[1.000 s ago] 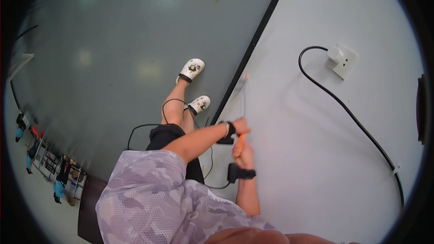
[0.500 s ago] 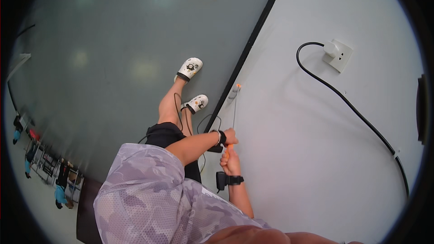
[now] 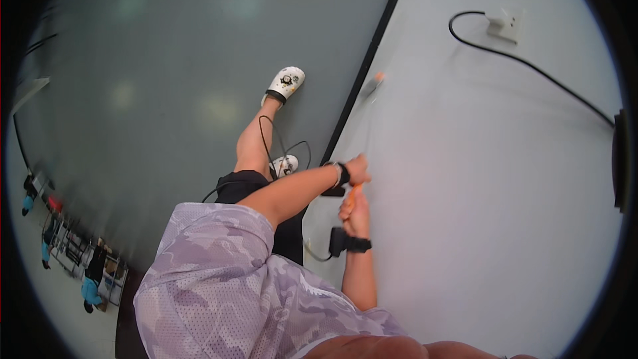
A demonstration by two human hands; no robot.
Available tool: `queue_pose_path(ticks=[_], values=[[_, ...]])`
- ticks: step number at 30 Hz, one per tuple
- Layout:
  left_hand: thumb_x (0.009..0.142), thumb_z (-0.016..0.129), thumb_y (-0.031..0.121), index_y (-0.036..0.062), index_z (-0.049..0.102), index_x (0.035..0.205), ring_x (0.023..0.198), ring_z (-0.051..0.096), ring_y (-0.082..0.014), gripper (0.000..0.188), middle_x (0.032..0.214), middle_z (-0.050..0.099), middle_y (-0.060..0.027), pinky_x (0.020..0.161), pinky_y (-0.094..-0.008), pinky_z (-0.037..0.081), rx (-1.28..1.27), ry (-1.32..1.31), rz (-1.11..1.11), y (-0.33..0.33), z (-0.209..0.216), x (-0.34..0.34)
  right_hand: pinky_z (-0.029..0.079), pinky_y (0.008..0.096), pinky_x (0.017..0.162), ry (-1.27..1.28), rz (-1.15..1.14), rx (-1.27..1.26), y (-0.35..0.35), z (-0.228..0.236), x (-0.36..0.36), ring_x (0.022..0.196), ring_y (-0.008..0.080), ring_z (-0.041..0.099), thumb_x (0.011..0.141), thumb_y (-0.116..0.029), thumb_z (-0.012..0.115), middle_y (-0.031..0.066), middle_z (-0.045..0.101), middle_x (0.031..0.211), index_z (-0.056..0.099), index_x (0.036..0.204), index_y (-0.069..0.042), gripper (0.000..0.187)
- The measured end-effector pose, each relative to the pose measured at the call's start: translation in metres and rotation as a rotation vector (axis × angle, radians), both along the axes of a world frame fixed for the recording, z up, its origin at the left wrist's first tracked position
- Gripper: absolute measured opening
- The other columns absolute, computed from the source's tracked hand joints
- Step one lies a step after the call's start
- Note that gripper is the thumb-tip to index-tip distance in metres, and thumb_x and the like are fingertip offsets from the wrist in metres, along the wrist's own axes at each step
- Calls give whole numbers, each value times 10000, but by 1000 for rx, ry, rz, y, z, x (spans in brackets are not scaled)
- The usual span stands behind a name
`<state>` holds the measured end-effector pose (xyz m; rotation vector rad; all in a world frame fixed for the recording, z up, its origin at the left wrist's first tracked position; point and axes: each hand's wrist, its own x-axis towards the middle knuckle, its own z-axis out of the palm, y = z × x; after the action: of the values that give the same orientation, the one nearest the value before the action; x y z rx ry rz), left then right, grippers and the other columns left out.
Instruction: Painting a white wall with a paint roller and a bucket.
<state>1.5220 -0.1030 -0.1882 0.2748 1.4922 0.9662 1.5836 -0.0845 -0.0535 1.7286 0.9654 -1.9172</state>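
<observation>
A roller tool (image 3: 374,84) with a grey cylinder, an orange end and a thin rod is against or close to the white wall, low down near the black skirting. It is smeared by motion. Its orange handle (image 3: 355,194) sits in my right hand (image 3: 357,213), whose fingers are wrapped around it. Just ahead, my left hand (image 3: 359,169) is closed at the base of the rod, where rod and handle meet. Its exact grip is partly hidden. Both wrists wear black bands, and a black box (image 3: 337,242) with a cable is on the right one.
A wall socket (image 3: 506,25) holds a plug with a black cable (image 3: 525,61) curving right along the wall. Loose thin cables (image 3: 264,134) hang by my legs, above white clogs (image 3: 286,84) on the grey floor. Several people and shelves stand far left.
The view has shifted, with the socket now higher in the picture. Both hands and the roller appear higher and farther right. The lower clog is more hidden behind my left arm.
</observation>
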Motion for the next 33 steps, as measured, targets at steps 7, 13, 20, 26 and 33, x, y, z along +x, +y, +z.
queue_pose_path(ticks=[7, 13, 20, 26, 33], values=[[619, 539, 336, -123, 497, 794, 691, 556, -323, 494, 726, 542, -260, 617, -351, 455, 107, 49, -96, -34, -3, 110, 222, 169, 333, 33, 37, 77, -39, 23, 91, 375, 49, 277, 844, -338, 393, -33, 354, 531, 399, 745, -114, 245], [631, 559, 201, -67, 539, 583, 506, 567, -249, 273, 604, 558, -225, 504, -284, 473, 68, -47, 97, 28, 26, -95, 226, 153, 328, 277, 31, -20, 43, -9, -60, 389, 29, 286, 849, -319, 384, -23, 364, 541, 399, 758, -91, 246], [604, 577, 266, -207, 384, 908, 743, 566, -316, 595, 778, 534, -291, 621, -358, 464, 0, 58, -129, -43, 10, 73, 227, 163, 323, -65, -15, 18, -40, 0, 84, 383, 42, 308, 837, -361, 400, -42, 348, 528, 401, 773, -139, 232], [664, 444, 334, -37, 547, 649, 500, 517, -306, 386, 615, 542, -237, 496, -383, 432, 444, 241, -363, -42, -9, 57, 207, 156, 339, -35, -15, -31, -30, 15, 40, 386, 46, 281, 839, -331, 406, -36, 351, 537, 409, 759, -106, 239], [604, 575, 260, -103, 522, 675, 639, 574, -320, 374, 643, 562, -214, 557, -329, 477, 106, -88, 156, 24, -9, -160, 208, 145, 318, 210, 64, 50, 39, -42, -130, 392, 24, 274, 848, -324, 385, -23, 367, 545, 400, 791, -65, 266]])
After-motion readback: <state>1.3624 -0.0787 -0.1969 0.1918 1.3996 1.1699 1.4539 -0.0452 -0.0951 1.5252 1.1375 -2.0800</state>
